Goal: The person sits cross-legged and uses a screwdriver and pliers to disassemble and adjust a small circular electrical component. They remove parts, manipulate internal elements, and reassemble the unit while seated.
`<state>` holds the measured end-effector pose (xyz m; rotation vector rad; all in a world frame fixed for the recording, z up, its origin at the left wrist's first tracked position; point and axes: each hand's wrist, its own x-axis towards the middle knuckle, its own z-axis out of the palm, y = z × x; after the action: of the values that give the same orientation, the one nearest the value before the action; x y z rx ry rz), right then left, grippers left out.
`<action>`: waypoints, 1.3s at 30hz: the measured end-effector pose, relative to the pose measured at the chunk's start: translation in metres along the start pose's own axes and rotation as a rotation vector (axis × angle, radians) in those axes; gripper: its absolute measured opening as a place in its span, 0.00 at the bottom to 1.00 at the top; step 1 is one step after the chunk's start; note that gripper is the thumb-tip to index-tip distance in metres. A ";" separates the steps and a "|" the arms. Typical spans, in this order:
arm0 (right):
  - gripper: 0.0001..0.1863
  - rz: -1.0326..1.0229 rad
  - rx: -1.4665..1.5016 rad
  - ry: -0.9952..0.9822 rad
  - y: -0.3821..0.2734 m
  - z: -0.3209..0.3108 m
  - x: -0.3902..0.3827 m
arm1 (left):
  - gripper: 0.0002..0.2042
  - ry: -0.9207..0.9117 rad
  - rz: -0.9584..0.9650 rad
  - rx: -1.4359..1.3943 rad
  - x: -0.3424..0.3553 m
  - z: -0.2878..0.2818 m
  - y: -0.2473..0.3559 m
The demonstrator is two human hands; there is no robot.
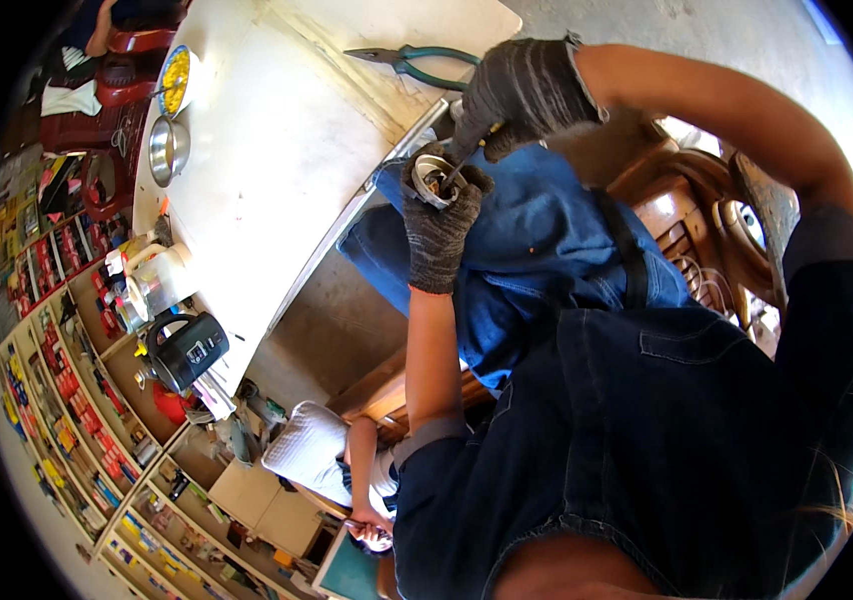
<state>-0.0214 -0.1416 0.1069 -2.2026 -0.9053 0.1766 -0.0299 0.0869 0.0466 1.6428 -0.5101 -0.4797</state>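
My left hand (444, 210), in a dark grey knit glove, is closed around a small round part (435, 180) with a pale metal rim. Its open face is turned up and shows dark pieces inside. My right hand (527, 95), gloved alike, grips a thin tool, probably a screwdriver (455, 174), whose dark shaft points into the part. Most of its handle is hidden by the fingers. Both hands are over my blue-clad lap at the table's edge. Just beyond the right hand, pliers (412, 62) with teal handles lie on the white table (277, 130).
Along the table's left side are a bowl of yellow food (178, 80), a metal bowl (169, 150), a clear jug (159, 282) and a black kettle (187, 350). Stocked shelves (77, 390) stand beyond. Another person's arm (365, 470) shows below. A wooden chair (682, 215) is at right.
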 end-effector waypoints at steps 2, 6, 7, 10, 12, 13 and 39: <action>0.17 0.123 -0.139 -0.154 -0.032 -0.025 0.010 | 0.23 -0.018 -0.153 -0.156 0.001 -0.009 -0.006; 0.14 0.254 -0.433 0.107 -0.054 -0.067 -0.007 | 0.22 0.141 -0.129 -0.183 0.002 -0.025 -0.005; 0.14 -0.010 -0.141 0.110 -0.029 -0.097 -0.014 | 0.24 0.185 -0.191 -0.606 0.002 -0.026 -0.002; 0.24 0.601 -0.593 0.062 -0.003 -0.091 -0.007 | 0.35 0.116 -0.086 -0.989 0.013 -0.014 0.018; 0.21 0.514 -0.595 0.221 0.070 -0.045 0.017 | 0.38 0.075 -0.073 -1.261 0.008 -0.018 0.023; 0.21 0.390 -0.635 0.363 0.121 -0.013 0.019 | 0.39 0.022 -0.073 -1.422 0.010 -0.016 0.023; 0.24 0.882 -0.636 0.235 0.067 0.073 0.083 | 0.28 0.352 -0.061 -1.421 0.018 -0.001 -0.007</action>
<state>0.0496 -0.0767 0.0205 -3.0030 0.2410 0.0312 -0.0142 0.0786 0.0397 0.3359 0.1845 -0.4097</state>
